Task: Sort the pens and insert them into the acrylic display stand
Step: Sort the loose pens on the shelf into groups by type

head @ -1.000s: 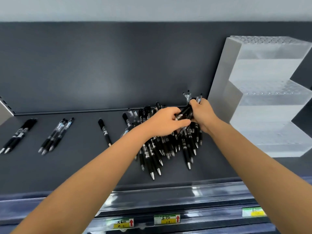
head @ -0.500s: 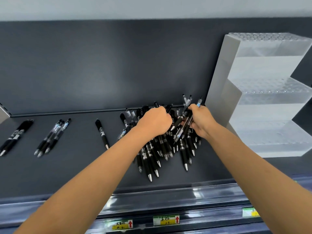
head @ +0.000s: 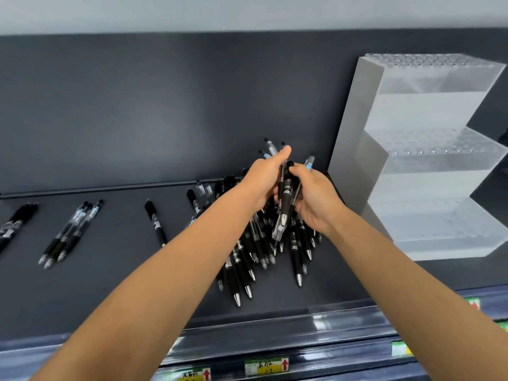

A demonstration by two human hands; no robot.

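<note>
Left of the pile of pens a single pen is laid, above the pile a bundle of pens is gripped by both the left hand and the right hand, and the stand is set just right of the pile.

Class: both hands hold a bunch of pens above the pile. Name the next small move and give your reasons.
Probably draw one pen from the bunch with the left hand while the right hand grips the rest. Small groups lie apart to the left, the pile is large and the acrylic stand shows no pens, so sorting looks unfinished.
</note>
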